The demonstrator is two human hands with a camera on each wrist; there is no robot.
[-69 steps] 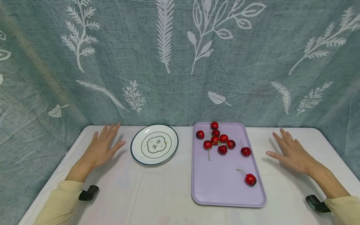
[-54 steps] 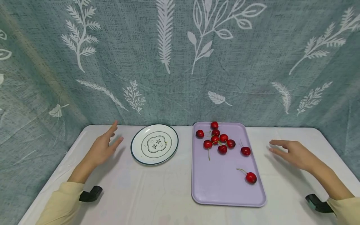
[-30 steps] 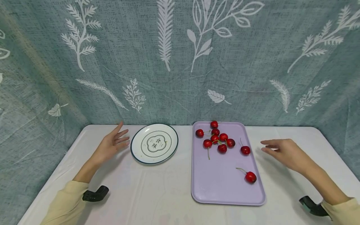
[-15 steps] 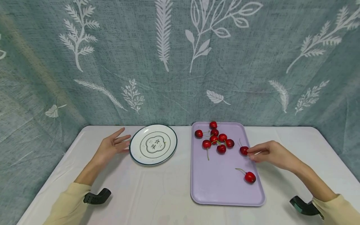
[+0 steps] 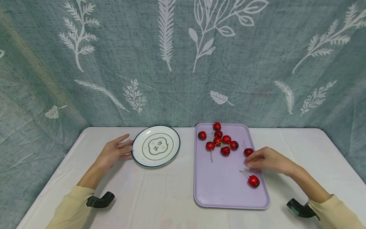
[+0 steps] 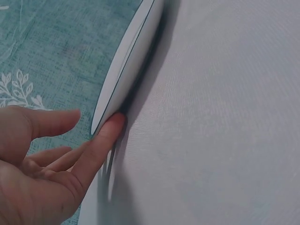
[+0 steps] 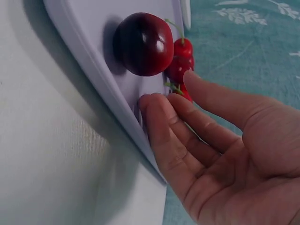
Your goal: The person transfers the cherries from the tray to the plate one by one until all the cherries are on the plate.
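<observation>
My left hand point(image 5: 112, 154) is at the left edge of the white plate point(image 5: 155, 160), which has a dark rim and a printed emblem. In the left wrist view its fingers point(image 6: 96, 154) reach under the rim, and the thumb stands apart from it. Over the right edge of the lilac tray point(image 5: 223, 194), my right hand point(image 5: 268, 161) hovers with loosely bent fingers and nothing between them. Its fingertips are between two lone cherries: the farther cherry point(image 5: 248, 152), partly covered by the hand, and the nearer cherry point(image 5: 253, 181). That nearer cherry looms large and dark in the right wrist view.
Several more stemmed cherries point(image 5: 225, 151) lie clustered at the tray's far end. Plate and tray stand apart on a white tablecloth point(image 5: 154, 197). Behind the table hangs a green curtain point(image 5: 183, 95) with white leaf prints. A black wrist device point(image 5: 100, 200) sits at the left sleeve.
My left hand has moved right, up to the plate's rim. My right hand has come left over the tray, reached the farther lone cherry, then shifted toward the nearer one. The cherries lie as before.
</observation>
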